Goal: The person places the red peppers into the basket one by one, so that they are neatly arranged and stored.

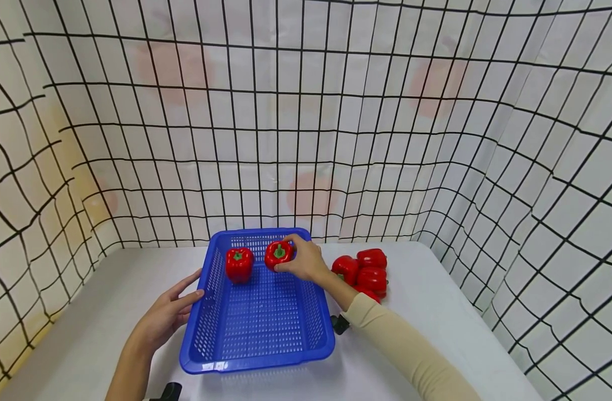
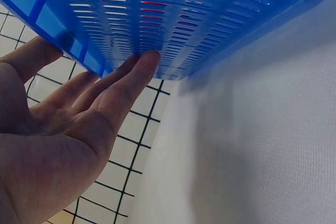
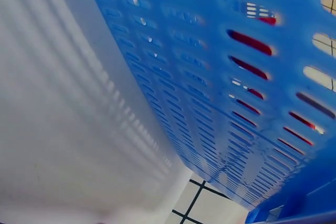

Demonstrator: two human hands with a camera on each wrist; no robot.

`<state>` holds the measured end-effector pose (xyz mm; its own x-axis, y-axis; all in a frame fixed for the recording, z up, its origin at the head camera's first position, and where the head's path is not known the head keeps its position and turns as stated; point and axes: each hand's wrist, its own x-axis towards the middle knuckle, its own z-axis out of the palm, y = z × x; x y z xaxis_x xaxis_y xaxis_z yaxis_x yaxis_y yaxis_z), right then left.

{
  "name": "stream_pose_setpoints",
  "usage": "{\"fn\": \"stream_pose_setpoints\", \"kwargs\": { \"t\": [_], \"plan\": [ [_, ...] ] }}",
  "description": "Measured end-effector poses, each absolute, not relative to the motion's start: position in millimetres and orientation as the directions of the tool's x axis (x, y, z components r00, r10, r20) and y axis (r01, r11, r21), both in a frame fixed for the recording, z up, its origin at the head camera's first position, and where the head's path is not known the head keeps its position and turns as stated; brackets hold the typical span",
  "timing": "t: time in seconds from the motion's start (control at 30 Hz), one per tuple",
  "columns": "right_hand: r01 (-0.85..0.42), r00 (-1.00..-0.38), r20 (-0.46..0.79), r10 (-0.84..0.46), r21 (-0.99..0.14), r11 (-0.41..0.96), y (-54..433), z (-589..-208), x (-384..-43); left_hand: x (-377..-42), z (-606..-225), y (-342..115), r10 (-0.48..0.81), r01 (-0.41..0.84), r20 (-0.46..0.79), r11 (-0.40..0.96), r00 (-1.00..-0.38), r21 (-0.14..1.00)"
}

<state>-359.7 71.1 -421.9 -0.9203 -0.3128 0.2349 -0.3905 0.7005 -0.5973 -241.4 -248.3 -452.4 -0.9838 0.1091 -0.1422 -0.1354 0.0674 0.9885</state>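
A blue perforated plastic basket [image 1: 258, 365] sits on the white table. At its left side my left hand [image 1: 166, 314] holds the rim, thumb over the edge; in the left wrist view the fingers [image 2: 123, 85] lie against the outer wall. My right hand [image 1: 306, 259] reaches over the basket's right side and pinches a red bell pepper [image 1: 279, 255], green stem facing up. Another red bell pepper [image 1: 239, 265] stands inside at the back left. The right wrist view shows the basket's slotted wall [image 3: 194, 77] with red behind it; the right hand is hidden there.
Several red bell peppers [image 1: 372, 278] lie grouped on the table right of the basket, partly behind the right forearm. Black wire grid [image 1: 300, 133] over white sheeting encloses the back and sides. Black wrist-worn devices [image 1: 339, 324] show near the right arm and at the bottom left.
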Motion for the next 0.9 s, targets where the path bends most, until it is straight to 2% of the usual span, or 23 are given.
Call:
{"fn": "stream_pose_setpoints", "kwargs": {
  "t": [0.9],
  "plan": [
    [-0.394,-0.918,0.225,-0.325,-0.446,0.804,67.0,-426.7,-356.7,-243.4,-453.7,-250.2,0.125,-0.137,-0.145,0.073,-0.981,0.988]
  ]
}}
